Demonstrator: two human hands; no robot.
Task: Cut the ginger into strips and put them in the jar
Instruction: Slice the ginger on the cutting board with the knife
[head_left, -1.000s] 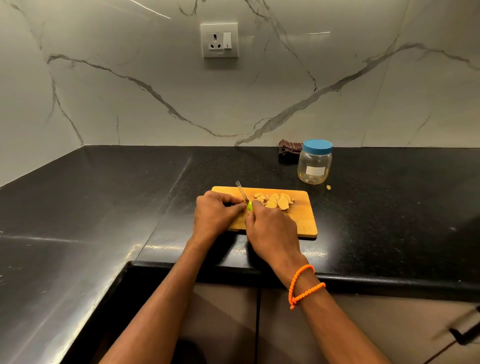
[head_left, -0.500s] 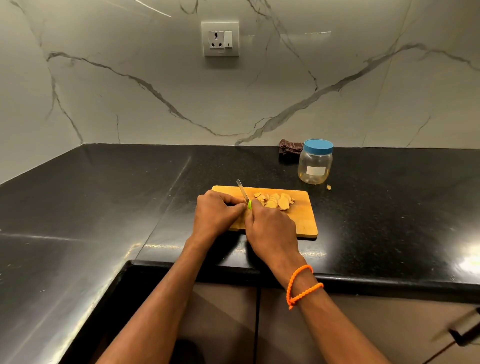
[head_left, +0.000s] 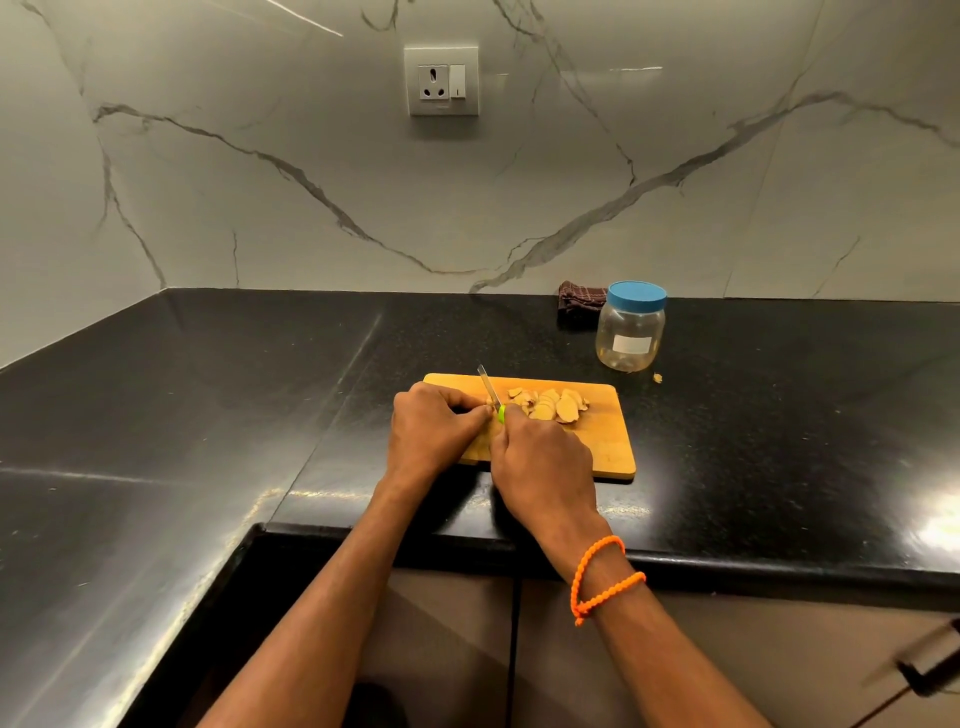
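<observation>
**Slicing ginger on a black corner counter**

Marble-veined wall panels (head_left: 260, 156) fill the upper half of the frame, with a white socket plate (head_left: 441, 80) set high at centre. Below them a glossy black counter (head_left: 208, 389) runs across the frame and turns toward the lower left corner, with brown cabinet doors (head_left: 452, 649) under its front edge.

At centre frame a wooden cutting board (head_left: 602, 447) lies flat on the counter. Both forearms reach up from the bottom of the frame onto its left part. The right hand (head_left: 545, 462) is curled round a knife (head_left: 489, 387) with a green handle; the blade points up and away. An orange bead bracelet (head_left: 602, 577) circles the right wrist. The left hand (head_left: 434, 431) is curled, fingertips tucked against the blade's left side; what it pins down is hidden.

Right of centre, beyond the board, stands a clear jar (head_left: 630, 332) with its blue lid on. A dark folded cloth (head_left: 579, 304) lies just left of it by the wall.

Sliced ginger pieces (head_left: 550, 405) lie in an overlapping heap on the board's far half, just right of the blade. One small scrap (head_left: 657, 378) sits on the counter near the jar's base.
</observation>
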